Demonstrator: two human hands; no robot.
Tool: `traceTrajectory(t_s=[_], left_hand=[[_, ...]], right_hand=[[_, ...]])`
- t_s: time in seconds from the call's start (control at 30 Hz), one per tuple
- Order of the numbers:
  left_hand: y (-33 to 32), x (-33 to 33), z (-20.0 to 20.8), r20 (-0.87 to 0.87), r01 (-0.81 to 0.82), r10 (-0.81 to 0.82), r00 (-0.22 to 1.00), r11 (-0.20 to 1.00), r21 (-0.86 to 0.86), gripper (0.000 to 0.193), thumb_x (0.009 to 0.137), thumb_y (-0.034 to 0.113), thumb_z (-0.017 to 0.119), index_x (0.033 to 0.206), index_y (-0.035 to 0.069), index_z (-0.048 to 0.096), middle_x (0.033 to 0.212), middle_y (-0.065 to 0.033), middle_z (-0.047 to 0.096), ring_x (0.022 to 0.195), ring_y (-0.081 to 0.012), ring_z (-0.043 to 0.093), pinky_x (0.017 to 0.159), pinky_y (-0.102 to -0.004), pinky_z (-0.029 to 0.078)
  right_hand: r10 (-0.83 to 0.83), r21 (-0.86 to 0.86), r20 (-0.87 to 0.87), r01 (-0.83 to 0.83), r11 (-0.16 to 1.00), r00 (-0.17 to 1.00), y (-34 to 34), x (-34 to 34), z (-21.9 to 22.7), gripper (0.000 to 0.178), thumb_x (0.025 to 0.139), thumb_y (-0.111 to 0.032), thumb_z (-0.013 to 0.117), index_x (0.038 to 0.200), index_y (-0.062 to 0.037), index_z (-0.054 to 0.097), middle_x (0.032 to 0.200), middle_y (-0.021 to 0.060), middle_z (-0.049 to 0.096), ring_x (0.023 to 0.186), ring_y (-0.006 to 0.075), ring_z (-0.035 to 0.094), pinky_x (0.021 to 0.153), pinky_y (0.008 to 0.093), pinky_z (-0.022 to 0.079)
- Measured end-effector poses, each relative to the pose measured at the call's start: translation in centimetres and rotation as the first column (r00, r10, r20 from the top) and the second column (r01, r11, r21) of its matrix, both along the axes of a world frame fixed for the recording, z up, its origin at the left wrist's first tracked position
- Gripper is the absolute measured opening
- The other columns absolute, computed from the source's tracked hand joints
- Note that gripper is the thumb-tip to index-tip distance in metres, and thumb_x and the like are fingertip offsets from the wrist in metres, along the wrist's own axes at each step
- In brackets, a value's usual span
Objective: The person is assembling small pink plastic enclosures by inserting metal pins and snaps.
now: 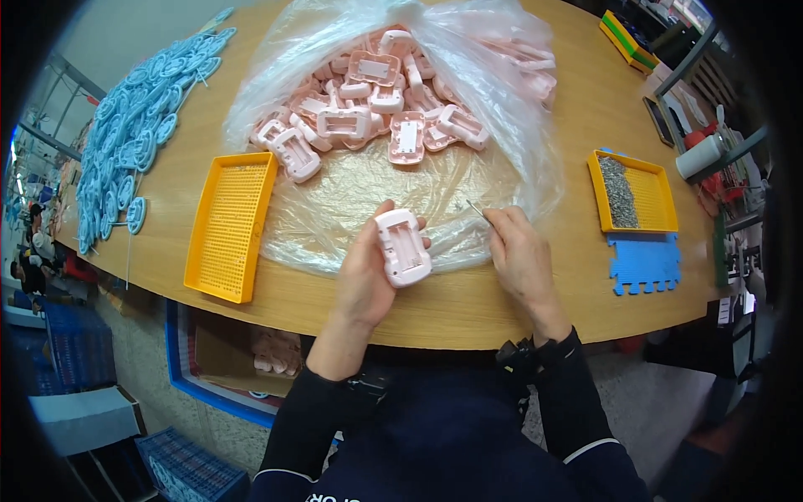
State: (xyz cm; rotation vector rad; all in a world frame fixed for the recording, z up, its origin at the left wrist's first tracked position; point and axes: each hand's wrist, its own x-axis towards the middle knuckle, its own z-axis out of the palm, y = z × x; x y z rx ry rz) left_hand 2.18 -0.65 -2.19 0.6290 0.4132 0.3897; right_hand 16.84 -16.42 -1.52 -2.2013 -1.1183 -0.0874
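My left hand (365, 272) is closed around a pale pink plastic housing (405, 248), its open battery compartment facing up. To the right, my right hand (520, 255) pinches a thin metal tool (478, 211) that looks like tweezers. Something tiny seems to sit at the tool's tip, too small to name. Beyond both hands, a heap of similar pink housings (343, 124) lies in a clear plastic bag (335, 201) spread open on the wooden table (468, 314).
At the left stand a yellow perforated tray (230, 226) and a pile of light blue plastic parts (134, 125). On the right, a yellow tray (661, 201) holds small grey metal pieces (617, 194), with a blue foam mat (644, 263) next to it. A box (226, 356) sits below the table edge.
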Motion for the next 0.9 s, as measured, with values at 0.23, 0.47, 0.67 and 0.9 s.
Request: traceTrajectory(t_s=[0.23, 0.47, 0.67, 0.9], left_hand=[[1.1, -2.5, -0.6, -0.017, 0.006, -0.006, 1.000, 1.000, 0.028, 0.047, 0.101, 0.029, 0.037, 0.139, 0.003, 0.034, 0.118, -0.0197, 0.057, 0.101, -0.0306, 0.061, 0.084, -0.0404, 0.052], [2.0, -4.1, -0.4, -0.005, -0.041, 0.041, 0.999, 0.999, 0.030, 0.044, 0.101, 0.030, 0.036, 0.136, 0.002, 0.039, 0.115, -0.0168, 0.058, 0.097, -0.0288, 0.062, 0.081, -0.0373, 0.053], [1.0, -7.0, -2.3, 0.033, -0.127, 0.134, 0.990, 0.977, -0.170, 0.036, 0.100, 0.032, 0.043, 0.125, 0.006, 0.048, 0.102, -0.0085, 0.060, 0.089, -0.0179, 0.060, 0.078, -0.0343, 0.052], [-1.6, -5.3, -2.9, 0.036, -0.137, 0.139, 0.990, 0.989, -0.046, 0.034, 0.098, 0.022, 0.048, 0.130, 0.009, 0.045, 0.100, -0.0031, 0.059, 0.079, -0.0089, 0.058, 0.070, -0.0236, 0.050]], right_hand=[[-0.011, -0.099, 0.243, 0.036, 0.994, 0.970, 0.1, 1.0, 0.5, 0.020, 0.079, -0.008, 0.063, 0.100, -0.0055, 0.063, 0.091, 0.0104, 0.059, 0.085, 0.0311, 0.059, 0.075, 0.0412, 0.048], [0.146, -0.124, 0.166, -0.126, 0.984, 0.975, 5.3, 2.0, 0.3, 0.019, 0.078, -0.010, 0.064, 0.096, -0.0032, 0.063, 0.090, 0.0122, 0.062, 0.089, 0.0312, 0.058, 0.077, 0.0406, 0.047], [0.145, -0.165, -0.036, -0.149, 0.975, 0.989, 7.4, 2.5, -3.1, 0.020, 0.079, -0.018, 0.058, 0.072, 0.0000, 0.062, 0.076, 0.0236, 0.060, 0.071, 0.0393, 0.058, 0.063, 0.0490, 0.043], [0.226, -0.020, -0.129, -0.231, 0.973, 0.965, 3.8, 2.9, -0.2, 0.011, 0.079, -0.006, 0.061, 0.087, 0.0020, 0.060, 0.075, 0.0155, 0.059, 0.071, 0.0235, 0.057, 0.070, 0.0344, 0.047]])
